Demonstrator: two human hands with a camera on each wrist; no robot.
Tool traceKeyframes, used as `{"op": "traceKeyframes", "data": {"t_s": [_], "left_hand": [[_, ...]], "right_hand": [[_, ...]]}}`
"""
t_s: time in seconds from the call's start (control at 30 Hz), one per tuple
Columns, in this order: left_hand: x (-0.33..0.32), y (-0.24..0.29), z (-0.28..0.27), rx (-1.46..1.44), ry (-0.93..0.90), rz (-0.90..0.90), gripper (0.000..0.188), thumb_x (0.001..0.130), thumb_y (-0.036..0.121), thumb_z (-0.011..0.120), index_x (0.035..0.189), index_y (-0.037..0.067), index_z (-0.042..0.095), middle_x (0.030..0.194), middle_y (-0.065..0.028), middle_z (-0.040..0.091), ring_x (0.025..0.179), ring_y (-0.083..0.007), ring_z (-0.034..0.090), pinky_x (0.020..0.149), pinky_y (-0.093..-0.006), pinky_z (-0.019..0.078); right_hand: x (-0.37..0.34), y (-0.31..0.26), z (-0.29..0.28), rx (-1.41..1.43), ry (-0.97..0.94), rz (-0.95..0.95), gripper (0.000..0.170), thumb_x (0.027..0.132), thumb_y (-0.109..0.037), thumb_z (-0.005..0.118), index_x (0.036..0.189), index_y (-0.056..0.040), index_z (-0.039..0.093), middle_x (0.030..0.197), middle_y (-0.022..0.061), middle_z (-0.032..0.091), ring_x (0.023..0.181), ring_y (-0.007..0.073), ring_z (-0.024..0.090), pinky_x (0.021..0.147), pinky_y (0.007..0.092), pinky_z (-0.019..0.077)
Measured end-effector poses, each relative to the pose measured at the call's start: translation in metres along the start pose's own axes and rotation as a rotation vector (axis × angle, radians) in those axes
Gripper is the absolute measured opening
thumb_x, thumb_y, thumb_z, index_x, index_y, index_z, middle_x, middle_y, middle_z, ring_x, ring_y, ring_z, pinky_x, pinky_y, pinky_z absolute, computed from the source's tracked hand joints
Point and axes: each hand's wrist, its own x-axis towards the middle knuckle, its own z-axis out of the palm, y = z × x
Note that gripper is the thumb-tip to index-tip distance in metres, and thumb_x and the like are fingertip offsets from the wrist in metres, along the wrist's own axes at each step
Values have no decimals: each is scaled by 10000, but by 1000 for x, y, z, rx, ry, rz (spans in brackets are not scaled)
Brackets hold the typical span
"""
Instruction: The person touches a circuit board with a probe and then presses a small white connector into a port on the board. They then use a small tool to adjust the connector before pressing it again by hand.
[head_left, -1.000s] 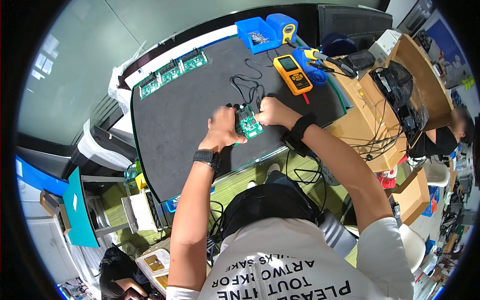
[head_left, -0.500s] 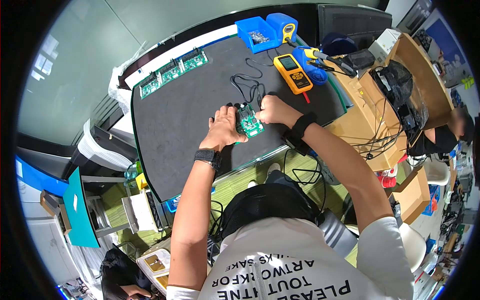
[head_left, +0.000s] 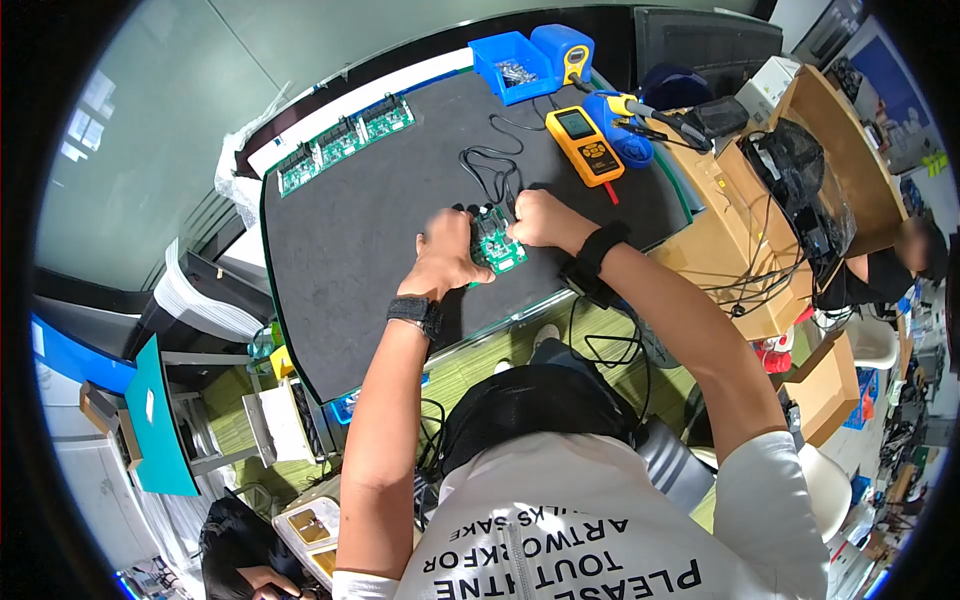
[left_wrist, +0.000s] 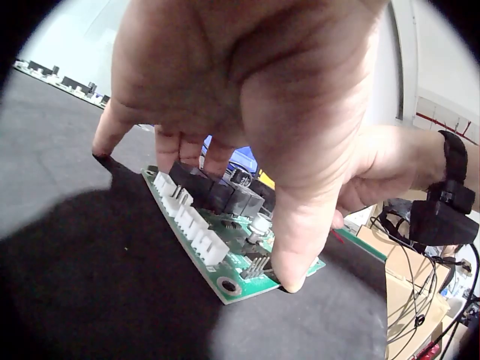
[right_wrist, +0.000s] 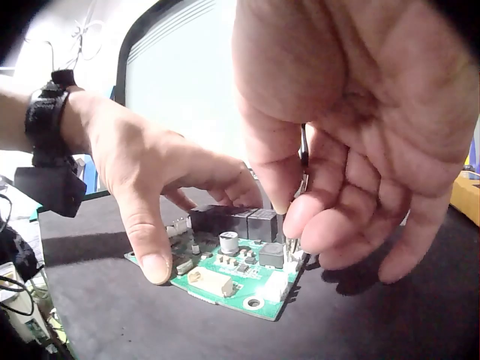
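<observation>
A green circuit board (head_left: 503,257) with white connectors and black blocks lies on the dark mat (head_left: 350,250). Arched over one side of it, the left hand (head_left: 445,258) holds the board, its thumb (left_wrist: 301,247) at the near edge and fingers at the far side. From the other side the right hand (head_left: 545,220) pinches a slim probe (right_wrist: 304,180), dark above with bare metal below, between thumb and fingers. The probe's lower end stands at the white connectors along the board's edge, partly hidden by the fingertips.
An orange handheld meter (head_left: 585,150) lies at the back right, near a looped black cable (head_left: 497,160). Behind it are a blue bin (head_left: 515,75) of small metal parts and a blue soldering station (head_left: 565,55). More green boards (head_left: 345,145) line the back left edge.
The right hand has shifted very slightly at the board's edge. The left hand and the board stay in place.
</observation>
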Motion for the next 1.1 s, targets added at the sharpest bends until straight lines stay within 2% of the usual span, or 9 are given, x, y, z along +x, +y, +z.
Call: {"op": "traceKeyframes", "data": {"t_s": [0.23, 0.3, 0.33, 0.5, 0.6, 0.83, 0.9, 1.03, 1.1], "left_hand": [[-1, -1, 0, -6, 10, 2, 938, 487, 335, 874, 1280, 80, 445, 1194, -116, 469, 1206, -328, 428, 1005, -482, 364], [-1, -1, 0, -7, 12, 3, 938, 487, 336, 873, 1281, 80, 444, 1194, -115, 468, 1206, -328, 428, 1005, -484, 365], [-1, -1, 1, -9, 12, 6, 939, 487, 337, 872, 1282, 81, 443, 1194, -115, 467, 1206, -327, 428, 1005, -486, 365], [-1, -1, 0, 4, 1, -7, 939, 489, 339, 870, 1284, 82, 441, 1195, -113, 462, 1208, -325, 426, 1004, -492, 367], [-1, -1, 0, 1, 4, -5, 945, 486, 342, 870, 1287, 83, 440, 1196, -113, 461, 1206, -325, 425, 1003, -492, 369], [1, -3, 1, 2, -1, 1, 950, 483, 348, 870, 1289, 82, 443, 1202, -115, 461, 1207, -326, 423, 1002, -488, 367], [1, -3, 1, 1, 2, 3, 951, 482, 348, 870, 1289, 79, 444, 1201, -116, 461, 1206, -327, 423, 1003, -485, 366], [-1, -2, 0, -3, 1, 2, 952, 485, 348, 867, 1291, 69, 444, 1201, -119, 462, 1206, -330, 423, 1008, -478, 363], [-1, -1, -1, -8, 0, 7, 949, 489, 346, 866, 1292, 68, 444, 1204, -119, 463, 1207, -330, 422, 1010, -478, 361]], "right_hand": [[4, -3, -3, -56, -20, -29, 286, 623, -214, 696, 600, 55, 602, 601, 249, 560, 602, 402, 593, 553, 425, 477], [5, -9, -11, -16, -197, 171, 276, 643, -222, 677, 586, 40, 618, 574, 215, 586, 569, 345, 623, 556, 389, 492], [6, -12, -14, -16, -197, 171, 276, 643, -222, 677, 586, 40, 618, 574, 215, 586, 569, 345, 623, 556, 389, 492], [9, -15, -21, 14, -354, 301, 271, 676, -242, 643, 547, -4, 640, 536, 113, 624, 528, 218, 637, 554, 332, 503], [10, -17, -23, 30, -380, 325, 260, 638, -243, 594, 525, -14, 639, 535, 136, 617, 593, 275, 661, 651, 349, 533], [9, -17, -25, 54, -379, 339, 279, 651, -262, 590, 545, -11, 650, 562, 135, 632, 613, 265, 666, 663, 347, 530], [11, -17, -24, 67, -398, 370, 300, 698, -282, 627, 621, 4, 674, 577, 107, 647, 584, 216, 654, 612, 318, 513], [11, -15, -24, 52, -406, 364, 307, 703, -288, 624, 622, 3, 676, 579, 105, 648, 583, 214, 655, 616, 320, 515], [10, -14, -22, 45, -393, 352, 302, 655, -289, 589, 544, -15, 651, 558, 120, 634, 610, 255, 662, 652, 348, 524]]}}
